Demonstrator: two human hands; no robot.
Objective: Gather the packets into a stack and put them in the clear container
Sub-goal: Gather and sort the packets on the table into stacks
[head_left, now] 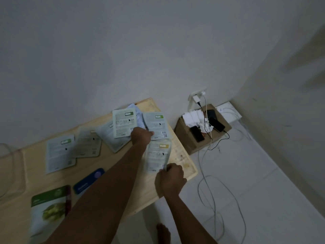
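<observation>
Thin, light, slick packets (pixel 124 124) mid-frame; left hand (pixel 141 136) fingers pressing two, right hand (pixel 171 180) pinching one's (pixel 157 156) lower edge; best gripped by edges.

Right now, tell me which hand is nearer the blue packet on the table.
Left. The left hand is up at the far packets, but its forearm passes right beside the blue packet. The right hand is farther off, gripping a packet near the table edge.
</observation>
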